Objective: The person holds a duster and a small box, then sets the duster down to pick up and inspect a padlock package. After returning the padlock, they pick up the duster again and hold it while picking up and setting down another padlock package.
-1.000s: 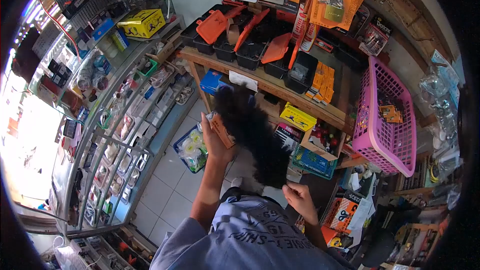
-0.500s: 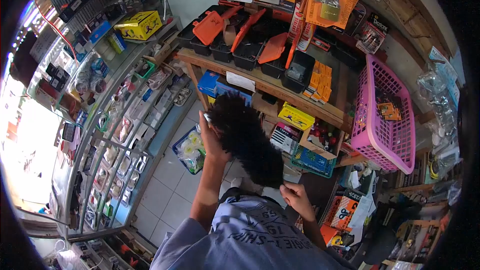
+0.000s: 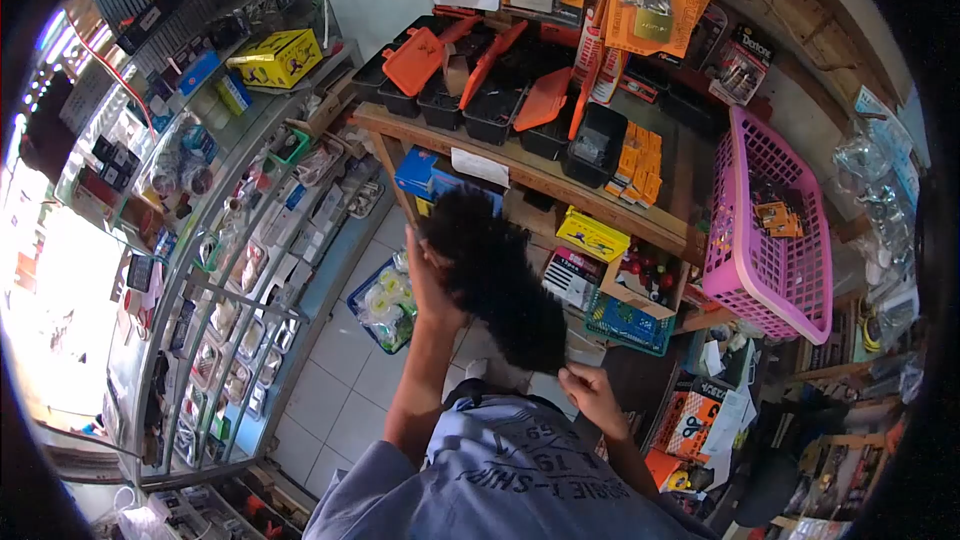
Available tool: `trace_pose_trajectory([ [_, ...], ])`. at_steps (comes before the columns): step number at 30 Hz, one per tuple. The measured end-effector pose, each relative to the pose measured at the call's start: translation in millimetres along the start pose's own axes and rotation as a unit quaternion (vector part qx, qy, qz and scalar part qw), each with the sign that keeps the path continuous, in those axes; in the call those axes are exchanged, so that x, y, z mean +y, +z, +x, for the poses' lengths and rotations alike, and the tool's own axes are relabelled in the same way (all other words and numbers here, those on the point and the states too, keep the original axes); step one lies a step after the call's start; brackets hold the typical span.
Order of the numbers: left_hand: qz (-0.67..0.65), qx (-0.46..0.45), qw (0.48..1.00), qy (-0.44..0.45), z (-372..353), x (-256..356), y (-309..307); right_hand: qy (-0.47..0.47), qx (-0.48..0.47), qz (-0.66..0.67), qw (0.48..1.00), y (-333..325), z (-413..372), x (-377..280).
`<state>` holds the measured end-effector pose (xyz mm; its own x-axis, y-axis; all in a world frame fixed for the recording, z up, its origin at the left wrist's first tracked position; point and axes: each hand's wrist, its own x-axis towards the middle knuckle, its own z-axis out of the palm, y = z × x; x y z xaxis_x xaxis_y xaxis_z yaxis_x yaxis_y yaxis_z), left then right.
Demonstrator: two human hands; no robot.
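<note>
A black, bushy feather duster (image 3: 500,280) is held slanting in front of my body, above the floor. My left hand (image 3: 432,285) is at its upper left end, with the fingers partly buried behind the dark feathers. At the lower right end, my right hand (image 3: 592,395) pinches the tip with thumb and fingers. The feathers hide whatever handle the duster has.
A wooden shelf (image 3: 620,205) ahead carries black bins with orange lids (image 3: 412,62). Padlocks in packs (image 3: 652,15) hang above. To the right is a pink basket (image 3: 722,275), to the left a glass display case (image 3: 250,310). A blue tray (image 3: 388,338) sits on the tiled floor.
The view has shifted slightly. My left hand sits a little lower against the duster, and the duster's upper end has tilted slightly; my right hand keeps its hold.
</note>
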<state>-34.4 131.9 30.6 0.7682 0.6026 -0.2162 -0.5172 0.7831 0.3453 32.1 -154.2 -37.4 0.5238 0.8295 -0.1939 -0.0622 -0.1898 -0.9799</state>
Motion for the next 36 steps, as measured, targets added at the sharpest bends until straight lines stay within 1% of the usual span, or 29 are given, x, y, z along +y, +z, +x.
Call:
trace_pose_trajectory([
  [1, -0.011, -0.039, 0.999, 0.029, -0.1, 6.8, 6.4, 0.022, -0.01, -0.002, 1.0, 1.3, -6.8, 2.3],
  [2, -0.012, -0.04, 0.999, 0.034, 3.3, 13.0, 6.5, 0.044, -0.02, -0.004, 0.999, 2.5, -12.8, 5.9],
  [4, 0.004, -0.054, 0.995, 0.081, 8.7, 24.0, 2.6, 0.031, -0.027, -0.019, 0.999, 1.2, -23.1, 24.9],
  [5, 0.005, -0.054, 0.995, 0.086, 9.9, 27.3, -0.8, 0.019, -0.027, -0.031, 0.999, 0.8, -25.3, 32.1],
  [6, -0.013, -0.06, 0.993, 0.098, 11.4, 29.0, -4.8, 0.037, -0.011, -0.046, 0.998, 3.2, -28.2, 27.6],
  [7, -0.032, -0.066, 0.991, 0.109, 13.0, 29.6, -8.3, 0.034, -0.011, -0.046, 0.998, 3.6, -31.1, 24.5],
  [9, -0.052, -0.062, 0.992, 0.098, 18.2, 29.0, -12.1, 0.021, -0.058, -0.049, 0.997, 3.1, -31.8, 21.0],
  [10, -0.072, -0.053, 0.992, 0.087, 20.4, 27.5, -12.6, 0.017, -0.053, -0.049, 0.997, 1.9, -30.8, 22.4],
  [13, -0.049, -0.058, 0.992, 0.096, 21.8, 22.3, -12.0, -0.029, 0.02, -0.044, 0.998, -1.7, -32.4, 31.1],
  [14, -0.047, -0.062, 0.992, 0.095, 21.8, 20.7, -9.7, -0.03, 0.016, -0.033, 0.999, -5.4, -31.5, 33.9],
  [15, -0.034, -0.044, 0.995, 0.085, 21.1, 19.1, -5.1, -0.034, 0.02, -0.031, 0.999, -4.3, -32.1, 26.8],
  [16, -0.021, -0.026, 0.997, 0.076, 20.9, 17.9, -0.7, -0.032, 0.001, -0.034, 0.999, -2.1, -34.9, 13.3],
  [17, -0.018, -0.03, 0.997, 0.074, 20.1, 15.9, 2.4, -0.027, -0.017, -0.037, 0.999, -1.3, -37.1, 6.2],
  [18, -0.016, -0.025, 0.996, 0.079, 19.7, 13.6, 5.1, -0.002, -0.017, -0.034, 0.999, -4.9, -38.3, 14.0],
  [21, -0.012, -0.018, 0.996, 0.083, 23.9, 5.8, 3.3, -0.031, 0.025, -0.034, 0.999, -14.6, -42.9, 25.3],
  [22, -0.027, -0.039, 0.996, 0.074, 30.2, 3.3, -7.4, -0.03, 0.031, -0.031, 0.999, -14.1, -45.9, 21.2],
  [23, -0.041, -0.061, 0.995, 0.064, 35.8, 1.6, -17.2, -0.019, 0.0, -0.023, 1.0, -12.6, -47.4, 14.3],
  [24, -0.037, -0.065, 0.996, 0.056, 38.8, 0.7, -23.9, -0.01, -0.03, -0.014, 0.999, -12.1, -49.6, 11.2],
  [26, -0.101, -0.142, 0.984, 0.033, 42.7, -0.8, -32.0, -0.008, -0.003, -0.01, 1.0, -12.3, -56.9, 17.8],
  [27, -0.098, -0.144, 0.985, 0.022, 42.8, -2.3, -30.9, -0.004, 0.012, -0.011, 1.0, -12.4, -60.6, 22.7],
  [28, -0.073, -0.151, 0.985, 0.026, 40.9, -4.4, -30.9, 0.0, 0.021, -0.004, 1.0, -13.8, -62.4, 31.9],
  [29, -0.049, -0.159, 0.986, 0.031, 38.5, -8.5, -30.6, -0.027, 0.014, -0.017, 0.999, -17.1, -60.9, 43.6],
  [30, -0.033, -0.148, 0.988, 0.02, 24.8, -13.3, -16.4, -0.054, 0.006, -0.03, 0.998, -19.3, -61.3, 50.0],
  [31, -0.027, -0.149, 0.988, 0.011, 16.4, -20.4, -6.1, -0.053, 0.015, -0.023, 0.998, -17.4, -62.9, 48.7],
  [33, 0.151, -0.067, 0.985, 0.052, 2.1, -37.3, 10.7, 0.004, 0.067, -0.006, 0.998, -12.9, -63.6, 41.3],
  [34, 0.155, -0.045, 0.986, 0.04, -5.8, -46.1, 18.3, 0.005, 0.07, -0.001, 0.998, -14.8, -66.1, 38.1],
  [35, 0.159, -0.046, 0.985, 0.038, -6.5, -51.4, 16.7, -0.01, 0.044, -0.017, 0.999, -17.3, -68.0, 34.7],
  [36, 0.148, -0.109, 0.983, 0.027, -7.4, -56.3, 18.5, -0.025, 0.017, -0.032, 0.999, -18.9, -70.1, 34.3],
])
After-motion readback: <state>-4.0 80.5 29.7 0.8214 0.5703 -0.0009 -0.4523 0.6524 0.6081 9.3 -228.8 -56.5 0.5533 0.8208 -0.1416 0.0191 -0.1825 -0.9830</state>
